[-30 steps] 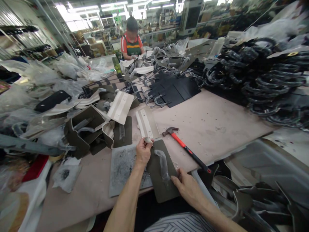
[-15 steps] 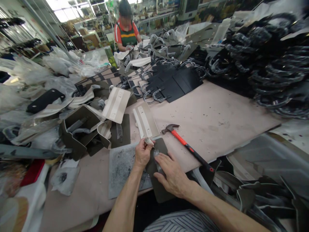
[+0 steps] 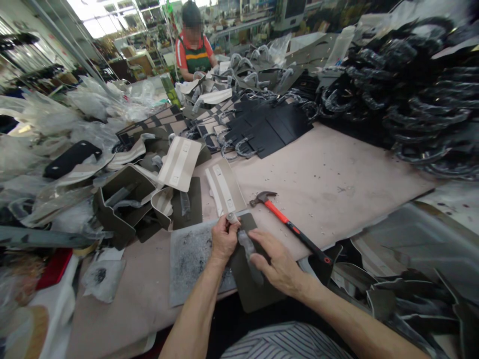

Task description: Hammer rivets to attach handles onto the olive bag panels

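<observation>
My left hand (image 3: 223, 241) is closed around a short, pale cylindrical tool (image 3: 232, 218) with a round flat top, upright at the upper edge of a dark olive bag panel (image 3: 247, 295). A plastic-wrapped handle (image 3: 247, 249) lies along that panel. My right hand (image 3: 279, 262) is open beside the handle, its fingers stretched out over the panel's right side. Beneath the panel's left part is a grey, scuffed slab (image 3: 189, 264). A claw hammer (image 3: 286, 222) with a red and black grip lies on the table to the right.
Beige-lined panels (image 3: 224, 187) lie just beyond my hands. Olive bag pieces (image 3: 116, 199) are heaped at left, black panels (image 3: 269, 124) further back. Wrapped black handles (image 3: 430, 109) pile up at right, above a grey bin (image 3: 396, 239). A person (image 3: 196, 50) works across the table (image 3: 337, 179).
My right hand has drawn back to the right, off the wrapped handle, uncovering more of it. My left hand still holds the cylindrical tool at nearly the same place.
</observation>
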### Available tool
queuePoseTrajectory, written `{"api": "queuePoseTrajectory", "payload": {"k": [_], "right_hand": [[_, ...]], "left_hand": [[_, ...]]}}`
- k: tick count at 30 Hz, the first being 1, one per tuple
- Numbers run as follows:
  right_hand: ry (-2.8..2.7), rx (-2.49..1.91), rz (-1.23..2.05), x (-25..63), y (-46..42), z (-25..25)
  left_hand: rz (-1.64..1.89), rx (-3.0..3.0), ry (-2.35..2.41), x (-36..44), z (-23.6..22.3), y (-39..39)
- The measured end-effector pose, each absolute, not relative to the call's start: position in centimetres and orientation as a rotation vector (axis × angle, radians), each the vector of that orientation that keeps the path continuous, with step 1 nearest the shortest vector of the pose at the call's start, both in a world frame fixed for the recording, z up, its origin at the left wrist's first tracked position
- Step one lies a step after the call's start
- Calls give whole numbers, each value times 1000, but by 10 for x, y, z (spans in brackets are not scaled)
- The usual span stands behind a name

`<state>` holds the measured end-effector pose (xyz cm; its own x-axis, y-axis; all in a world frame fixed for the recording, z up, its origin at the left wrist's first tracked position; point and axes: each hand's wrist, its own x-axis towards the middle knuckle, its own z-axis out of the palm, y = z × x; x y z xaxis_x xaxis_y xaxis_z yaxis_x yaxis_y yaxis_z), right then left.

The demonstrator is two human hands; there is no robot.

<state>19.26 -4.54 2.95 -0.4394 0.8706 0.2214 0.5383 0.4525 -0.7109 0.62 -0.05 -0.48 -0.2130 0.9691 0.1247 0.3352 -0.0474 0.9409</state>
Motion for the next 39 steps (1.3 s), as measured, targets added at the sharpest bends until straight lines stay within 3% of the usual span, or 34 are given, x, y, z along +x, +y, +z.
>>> {"api": "queuePoseTrajectory", "payload": {"k": [4,7,9,13,15,17,21,23,27,32,39], "right_hand": [[-2045,-1629,418,236,-14,21],[-2136,-1962,433,263,6,16],[-2034,-2043,788,270,13,17],[-1418,-1836,1836,260,14,36],[-1310,-1752,1943,249,10,54],[-1404,-1692,1731,240,3,73],[-1909,-1542,876,237,-11,99],[-2173,-1565,659,240,-14,105],[-2409,-1615,650,243,-11,131],[-1876,-1447,475,235,-12,161],[-2479,-1592,558,247,-27,96]], "left_hand": [[1283,1464,1617,9,-6,-5],[1265,1583,1603,9,-6,-8],[1233,1672,1576,9,-6,-10],[1201,1723,1547,9,-4,-11],[1216,1694,1539,8,-4,-11],[1226,1675,1531,8,-3,-10],[1209,1682,1542,5,-6,-10],[1195,1688,1547,4,-6,-10],[1204,1686,1524,5,-6,-10],[1230,1669,1521,3,-8,-9],[1073,1559,1803,21,18,-13]]}}
